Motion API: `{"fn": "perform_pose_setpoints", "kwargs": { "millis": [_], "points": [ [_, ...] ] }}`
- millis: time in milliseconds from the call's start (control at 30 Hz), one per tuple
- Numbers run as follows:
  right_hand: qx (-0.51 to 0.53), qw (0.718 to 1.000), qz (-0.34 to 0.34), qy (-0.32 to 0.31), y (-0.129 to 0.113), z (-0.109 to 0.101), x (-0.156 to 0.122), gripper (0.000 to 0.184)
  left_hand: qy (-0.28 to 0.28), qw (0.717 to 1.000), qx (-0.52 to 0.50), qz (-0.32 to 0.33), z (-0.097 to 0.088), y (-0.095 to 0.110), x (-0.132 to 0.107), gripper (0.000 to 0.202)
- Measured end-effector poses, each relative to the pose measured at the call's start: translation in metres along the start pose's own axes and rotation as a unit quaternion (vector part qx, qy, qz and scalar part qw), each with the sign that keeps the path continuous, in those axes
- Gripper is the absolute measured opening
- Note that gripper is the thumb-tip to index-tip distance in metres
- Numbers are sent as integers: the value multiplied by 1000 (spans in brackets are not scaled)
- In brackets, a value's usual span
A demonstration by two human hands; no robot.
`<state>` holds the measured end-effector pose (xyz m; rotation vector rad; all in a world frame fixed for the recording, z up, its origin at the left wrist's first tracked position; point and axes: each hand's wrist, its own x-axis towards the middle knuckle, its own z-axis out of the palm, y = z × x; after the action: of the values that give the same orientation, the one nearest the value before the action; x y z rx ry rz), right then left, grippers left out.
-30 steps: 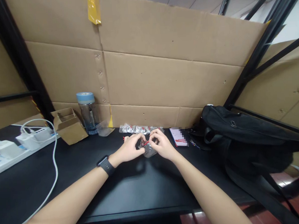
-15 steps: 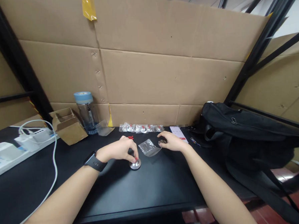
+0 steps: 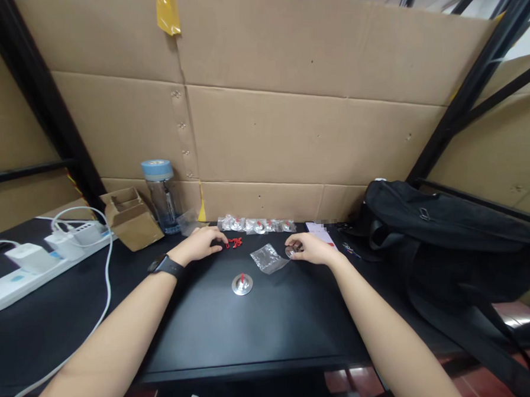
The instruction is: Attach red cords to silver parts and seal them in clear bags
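Note:
A small round silver disc point(image 3: 242, 284) with a red piece on top lies on the black table point(image 3: 236, 330). My left hand point(image 3: 203, 243), with a dark watch on its wrist, rests further back, its fingertips touching a small red cord point(image 3: 234, 242). My right hand point(image 3: 307, 249) pinches a second small round metal disc point(image 3: 291, 251) at the table surface. A crumpled clear plastic bag point(image 3: 267, 258) lies between my hands, just left of my right hand.
A row of small clear bags with discs point(image 3: 256, 225) lies along the cardboard wall. A blue-lidded bottle point(image 3: 162, 195), an open cardboard box point(image 3: 131, 218) and a power strip with white chargers and cable point(image 3: 37, 261) stand at the left. A black backpack point(image 3: 444, 236) fills the right; a phone point(image 3: 320, 231) lies beside it.
My left hand let go of the silver disc and moved back to the red cord. My right hand stayed by the clear bag, pinching the second disc.

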<state>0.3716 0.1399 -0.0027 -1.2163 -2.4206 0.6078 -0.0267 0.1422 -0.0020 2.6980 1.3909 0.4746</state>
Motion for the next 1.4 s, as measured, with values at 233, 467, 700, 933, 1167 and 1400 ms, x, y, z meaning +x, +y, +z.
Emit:
{"fn": "perform_pose_setpoints", "kwargs": {
  "millis": [233, 467, 700, 933, 1167, 1400],
  "points": [
    [6, 999, -7, 47, -1, -2, 0, 36, 2, 999, 52, 8, 4, 5, 3, 12],
    [24, 995, 61, 80, -15, -13, -3, 30, 52, 998, -34, -2, -2, 24, 4, 18],
    [377, 922, -39, 74, -60, -4, -6, 45, 93, 974, -204, 28, -22, 69, 6, 22],
    [418, 891, -112, 138, -101, 26, -5, 37, 174, 955, -240, 10, -12, 116, 9, 18],
    [335, 906, -139, 219, -109, 37, -4, 34, 230, 956, -181, 21, -6, 132, 8, 19],
    [336, 903, -138, 230, -110, 42, -4, 34, 250, 966, -65, 13, -4, 136, 4, 17]
  ]
}}
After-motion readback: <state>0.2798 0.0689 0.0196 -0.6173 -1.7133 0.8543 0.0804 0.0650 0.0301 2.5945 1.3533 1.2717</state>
